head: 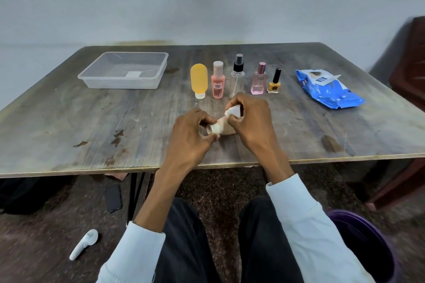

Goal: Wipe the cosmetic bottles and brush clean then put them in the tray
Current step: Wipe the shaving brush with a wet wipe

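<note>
My left hand (192, 132) grips a small beige tube (224, 127) by its white cap end, just above the table's near middle. My right hand (249, 117) pinches a white wipe (233, 111) against the tube's other end. Behind my hands stand, in a row, a yellow tube (199, 80), a peach bottle (218, 80), a clear spray bottle (237, 74), a pink perfume bottle (259, 79) and a yellow nail polish (275, 81). The clear plastic tray (92, 76) sits at the back left with nothing in it. I see no brush.
A blue pack of wipes (328, 89) lies at the back right of the worn grey table (92, 122). On the floor lie a phone (113, 198) and a white object (84, 244). A purple bin (363, 241) stands at my right.
</note>
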